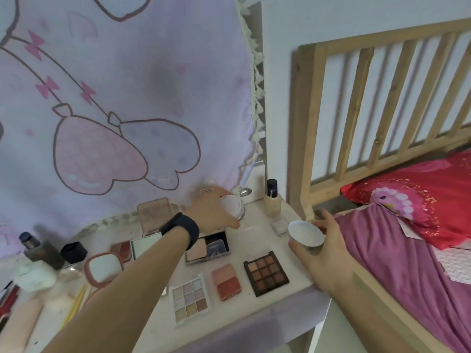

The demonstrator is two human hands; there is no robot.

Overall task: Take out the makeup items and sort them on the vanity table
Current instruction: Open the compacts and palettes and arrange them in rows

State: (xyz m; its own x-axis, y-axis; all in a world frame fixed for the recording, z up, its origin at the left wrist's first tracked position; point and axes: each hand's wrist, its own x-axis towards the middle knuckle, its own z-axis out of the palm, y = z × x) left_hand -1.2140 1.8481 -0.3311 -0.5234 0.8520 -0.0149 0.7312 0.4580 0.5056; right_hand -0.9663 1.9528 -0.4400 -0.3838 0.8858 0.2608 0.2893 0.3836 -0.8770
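Note:
My left hand (212, 211) grips a round white jar (233, 207), tilted, above the back of the vanity table (257, 238). My right hand (318, 247) holds the jar's white lid (305, 233) over the table's right edge. On the table lie a brown eyeshadow palette (266, 273), a coral blush compact (226, 281), a pastel glitter palette (190, 298) and an open powder compact (207, 247). A foundation bottle (272, 200) with a dark cap stands at the back right.
A pink round mirror (103, 268), dark bottles (42, 250) and pencils (76, 305) crowd the table's left. A pink printed cloth (114, 98) hangs behind. A wooden bed frame (369, 105) with red and purple bedding (407, 238) stands close on the right.

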